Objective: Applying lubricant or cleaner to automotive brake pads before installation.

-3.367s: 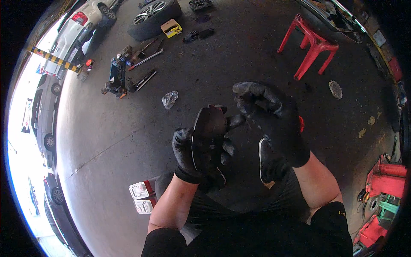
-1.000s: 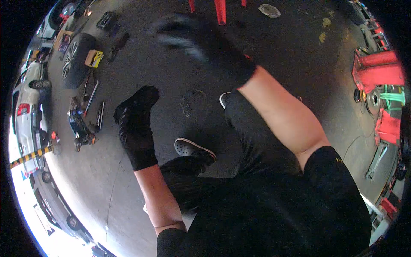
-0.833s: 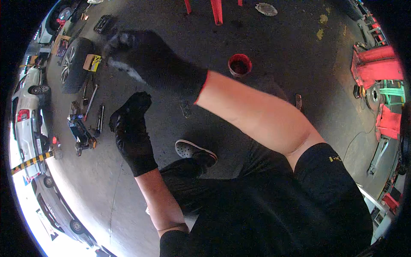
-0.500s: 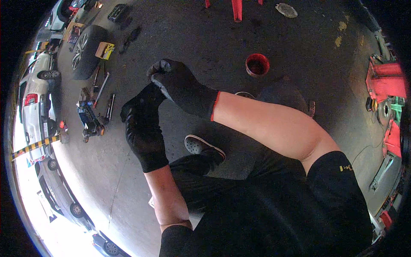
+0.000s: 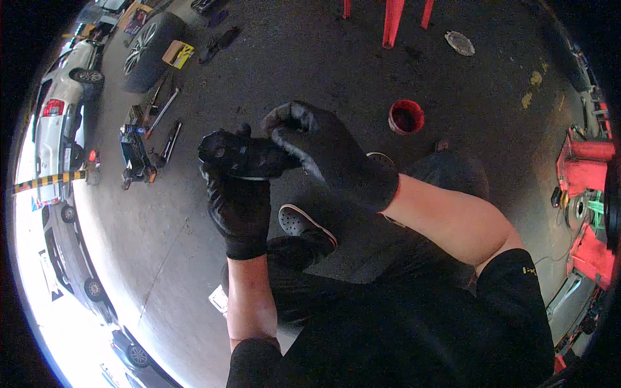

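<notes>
Dark stained floor [image 5: 310, 71], red stool [image 5: 393, 24], glaring daylight [image 5: 71, 326] at left

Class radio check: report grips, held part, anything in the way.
Left black-gloved grip: holding flat black part. Right black-gloved grip: curled beside it, contact unclear. Red round bucket: apart from both grips.

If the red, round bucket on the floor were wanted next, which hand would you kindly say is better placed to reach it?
Probably the right hand: it appears nearer the red, round bucket, while the left hand holds the dark, flat part. Whether the right one also touches that part is unclear.
</notes>
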The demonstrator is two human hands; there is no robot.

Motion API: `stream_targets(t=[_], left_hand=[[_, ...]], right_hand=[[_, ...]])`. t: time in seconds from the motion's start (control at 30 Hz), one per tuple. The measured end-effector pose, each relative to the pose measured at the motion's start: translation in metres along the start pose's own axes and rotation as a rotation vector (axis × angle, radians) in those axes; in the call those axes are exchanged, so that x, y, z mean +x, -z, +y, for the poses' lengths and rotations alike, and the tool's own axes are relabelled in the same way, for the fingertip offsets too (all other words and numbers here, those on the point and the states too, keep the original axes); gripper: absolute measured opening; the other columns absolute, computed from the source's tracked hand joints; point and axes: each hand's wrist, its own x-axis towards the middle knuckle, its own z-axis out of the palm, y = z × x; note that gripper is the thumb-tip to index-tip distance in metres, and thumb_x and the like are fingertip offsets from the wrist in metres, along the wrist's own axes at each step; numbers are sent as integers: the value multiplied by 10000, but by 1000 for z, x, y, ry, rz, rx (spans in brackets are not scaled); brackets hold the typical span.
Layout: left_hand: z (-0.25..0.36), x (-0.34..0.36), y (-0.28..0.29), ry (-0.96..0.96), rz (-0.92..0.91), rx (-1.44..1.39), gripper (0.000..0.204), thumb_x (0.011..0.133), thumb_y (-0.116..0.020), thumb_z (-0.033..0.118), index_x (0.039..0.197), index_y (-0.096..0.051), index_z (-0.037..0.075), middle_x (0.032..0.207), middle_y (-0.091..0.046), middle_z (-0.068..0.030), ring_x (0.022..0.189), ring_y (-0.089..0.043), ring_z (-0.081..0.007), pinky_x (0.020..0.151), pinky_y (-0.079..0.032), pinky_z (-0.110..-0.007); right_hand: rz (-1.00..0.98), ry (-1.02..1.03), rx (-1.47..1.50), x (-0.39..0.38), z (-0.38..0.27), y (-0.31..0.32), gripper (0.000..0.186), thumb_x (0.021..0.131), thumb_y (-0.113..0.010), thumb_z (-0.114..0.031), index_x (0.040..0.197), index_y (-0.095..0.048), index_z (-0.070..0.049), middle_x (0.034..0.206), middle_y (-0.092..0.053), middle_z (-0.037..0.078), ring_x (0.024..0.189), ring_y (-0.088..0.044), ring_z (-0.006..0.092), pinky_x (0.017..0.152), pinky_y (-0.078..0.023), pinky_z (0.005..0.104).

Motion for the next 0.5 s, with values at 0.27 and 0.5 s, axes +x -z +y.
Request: stream_targets(t=[0.27, 0.5], left_hand=[[18, -5, 3, 71, -26, -624, 504, 1072, -338, 410, 1486, -435, 141, 1537, -441, -63, 1306, -506, -273, 1108, -372, -521], [14, -17, 2, -35, 81, -26, 482, 1068, -341, 436, 1461, -478, 194, 1466, -524, -40, 1140, -574, -237, 985, -427, -440]], right_hand=[[-147, 210, -149, 1, -21, -4, 166, 967, -609, -57, 1122, -634, -4, 942, -674, 44, 833, -621, 76, 768, -529, 268], [-159, 145, 13, 7, -31, 2, 162, 950, -622, -112, 1073, -637, -6, 845, -667, 46, 775, -612, 95, 724, -518, 281]])
